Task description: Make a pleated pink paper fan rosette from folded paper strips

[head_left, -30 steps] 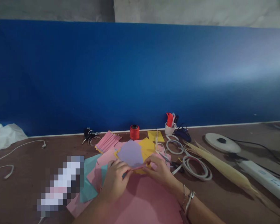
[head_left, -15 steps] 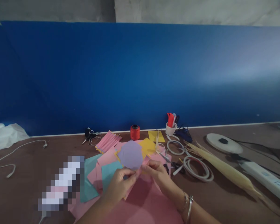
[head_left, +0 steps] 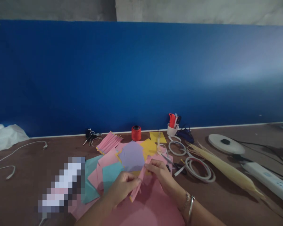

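Between both hands a narrow folded strip of pink paper (head_left: 141, 179) is held at a slant, its lower tip showing a bit of yellow. My left hand (head_left: 124, 185) pinches it near the lower part. My right hand (head_left: 159, 171) grips its upper end between thumb and fingers. Underneath lies a large pink sheet (head_left: 153, 204). Just beyond the hands are a purple scallop-edged paper piece (head_left: 132, 157) and yellow paper (head_left: 149, 147). Teal sheets (head_left: 112, 174) lie to the left, and a pleated pink paper piece (head_left: 110, 142) rests farther back.
A red thread spool (head_left: 136, 133) and a white cup of pens (head_left: 172, 128) stand by the blue wall. Scissors (head_left: 179, 168), coiled white tubing (head_left: 200, 169), a straw-coloured bundle (head_left: 226, 169) and a power strip (head_left: 271, 179) lie right. Keys (head_left: 91, 136) and a blurred-out device (head_left: 62, 185) lie left.
My hands have drawn a little apart along the pink strip, so more of its length shows. The left hand has shifted slightly down it.
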`<action>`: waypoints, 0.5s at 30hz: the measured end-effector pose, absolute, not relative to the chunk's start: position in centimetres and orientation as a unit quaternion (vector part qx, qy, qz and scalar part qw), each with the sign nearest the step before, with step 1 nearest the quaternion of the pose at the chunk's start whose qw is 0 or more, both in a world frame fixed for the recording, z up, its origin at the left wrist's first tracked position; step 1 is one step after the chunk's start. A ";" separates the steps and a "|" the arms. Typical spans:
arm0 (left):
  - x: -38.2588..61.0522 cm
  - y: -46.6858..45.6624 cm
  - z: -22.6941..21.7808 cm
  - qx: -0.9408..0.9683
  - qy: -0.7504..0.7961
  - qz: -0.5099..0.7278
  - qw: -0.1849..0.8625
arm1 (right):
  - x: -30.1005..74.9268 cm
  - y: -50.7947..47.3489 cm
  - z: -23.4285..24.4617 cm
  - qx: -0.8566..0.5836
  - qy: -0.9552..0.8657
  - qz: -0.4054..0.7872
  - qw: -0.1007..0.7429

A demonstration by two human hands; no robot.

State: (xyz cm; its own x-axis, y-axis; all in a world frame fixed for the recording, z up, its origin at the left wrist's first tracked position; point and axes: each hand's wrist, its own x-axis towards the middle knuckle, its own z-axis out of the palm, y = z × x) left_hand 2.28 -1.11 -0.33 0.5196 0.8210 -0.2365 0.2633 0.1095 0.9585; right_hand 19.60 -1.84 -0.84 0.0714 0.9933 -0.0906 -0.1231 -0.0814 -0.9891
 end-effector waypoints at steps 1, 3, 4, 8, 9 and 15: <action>2.2 -1.0 -0.5 0.618 0.433 0.228 0.615 | 19.8 -1.7 -0.9 -0.512 -0.418 0.532 0.529; 2.1 -0.7 -0.7 0.611 0.433 0.226 0.623 | 20.1 -1.5 -1.0 -0.515 -0.402 0.535 0.536; 2.0 -0.6 -0.8 0.613 0.433 0.228 0.621 | 20.3 -1.4 -1.2 -0.514 -0.396 0.532 0.544; 1.9 -0.3 -0.6 0.624 0.437 0.231 0.606 | 20.8 -1.0 -1.5 -0.506 -0.387 0.500 0.586; 1.9 -0.3 -0.5 0.626 0.437 0.233 0.603 | 20.9 -0.9 -1.5 -0.506 -0.385 0.494 0.593; 1.9 -0.2 -0.6 0.635 0.431 0.266 0.583 | 21.1 -0.9 -1.1 -0.502 -0.385 0.481 0.607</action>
